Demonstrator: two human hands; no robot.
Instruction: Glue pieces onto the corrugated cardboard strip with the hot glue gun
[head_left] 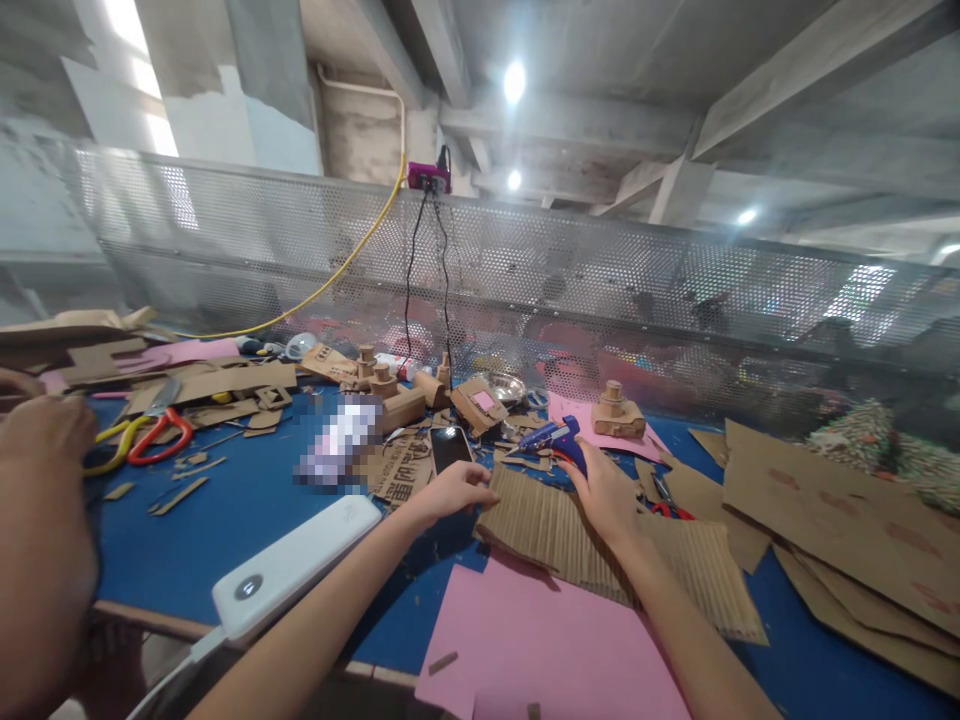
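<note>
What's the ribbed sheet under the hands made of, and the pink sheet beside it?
Ribbed sheet: looks like single-face corrugated cardboard, matte brown, with exposed parallel flutes. Pink sheet: probably thin card or paper, flat, matte and smooth; thickness can't be judged.
</note>
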